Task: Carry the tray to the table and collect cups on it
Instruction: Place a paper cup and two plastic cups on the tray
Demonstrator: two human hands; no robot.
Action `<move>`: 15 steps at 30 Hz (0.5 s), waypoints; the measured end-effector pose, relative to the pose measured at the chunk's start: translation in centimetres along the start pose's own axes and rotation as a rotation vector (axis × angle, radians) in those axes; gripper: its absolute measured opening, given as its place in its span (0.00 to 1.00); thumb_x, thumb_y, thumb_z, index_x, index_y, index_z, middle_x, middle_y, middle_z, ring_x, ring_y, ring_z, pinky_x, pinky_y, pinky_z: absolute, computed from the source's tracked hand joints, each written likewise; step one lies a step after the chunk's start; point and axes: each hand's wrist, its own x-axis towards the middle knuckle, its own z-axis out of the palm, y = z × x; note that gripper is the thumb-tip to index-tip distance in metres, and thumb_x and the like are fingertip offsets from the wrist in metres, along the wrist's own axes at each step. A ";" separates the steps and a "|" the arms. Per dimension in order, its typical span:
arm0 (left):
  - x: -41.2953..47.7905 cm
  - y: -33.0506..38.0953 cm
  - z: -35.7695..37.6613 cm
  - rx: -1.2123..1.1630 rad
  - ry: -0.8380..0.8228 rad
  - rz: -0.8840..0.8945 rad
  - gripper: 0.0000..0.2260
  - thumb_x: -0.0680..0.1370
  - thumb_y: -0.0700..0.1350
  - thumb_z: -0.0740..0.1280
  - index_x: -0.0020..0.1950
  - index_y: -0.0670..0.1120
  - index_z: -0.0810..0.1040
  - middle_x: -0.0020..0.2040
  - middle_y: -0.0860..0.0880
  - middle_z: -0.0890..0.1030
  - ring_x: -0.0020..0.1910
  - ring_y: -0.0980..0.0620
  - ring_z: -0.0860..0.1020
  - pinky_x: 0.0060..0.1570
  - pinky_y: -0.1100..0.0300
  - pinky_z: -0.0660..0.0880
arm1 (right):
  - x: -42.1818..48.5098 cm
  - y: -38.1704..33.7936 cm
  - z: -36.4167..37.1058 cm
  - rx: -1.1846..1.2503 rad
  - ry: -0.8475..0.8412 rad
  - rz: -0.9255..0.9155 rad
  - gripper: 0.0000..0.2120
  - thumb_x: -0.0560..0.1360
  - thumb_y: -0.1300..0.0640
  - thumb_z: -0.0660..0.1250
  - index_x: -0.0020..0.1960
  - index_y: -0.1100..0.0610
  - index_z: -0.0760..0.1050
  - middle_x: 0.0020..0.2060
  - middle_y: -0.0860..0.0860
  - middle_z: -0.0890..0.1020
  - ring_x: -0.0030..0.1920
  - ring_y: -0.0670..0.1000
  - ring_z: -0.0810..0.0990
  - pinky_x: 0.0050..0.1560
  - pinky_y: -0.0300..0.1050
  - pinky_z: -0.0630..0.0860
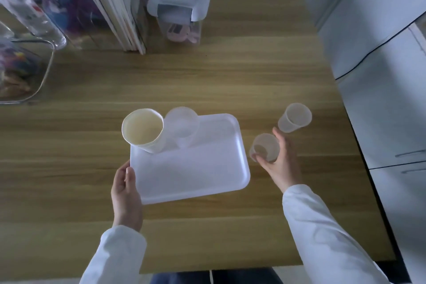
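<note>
While our left hand (125, 193) pinches the tray (196, 168) by its near left corner to steady it on the table (207, 80), our right hand (280, 159) wraps a clear cup (265, 147) just beside the tray's right edge; a paper cup (144, 130) and a plastic cup (183, 129) crowd its far left corner, leaving room, and another cup (295, 117) waits near the table's right edge.

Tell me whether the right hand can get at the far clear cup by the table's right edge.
Probably yes, once freed: the right hand already grips a clear cup; the far clear cup stands just beyond it on bare table, nothing between.
</note>
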 end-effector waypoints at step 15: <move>-1.0 1.5 0.2 0.018 -0.099 0.047 0.13 0.80 0.44 0.54 0.60 0.45 0.74 0.52 0.47 0.76 0.50 0.49 0.73 0.50 0.57 0.68 | 1.3 -8.4 -5.7 0.146 0.074 -0.245 0.42 0.63 0.49 0.73 0.70 0.59 0.57 0.61 0.50 0.71 0.59 0.46 0.74 0.62 0.36 0.68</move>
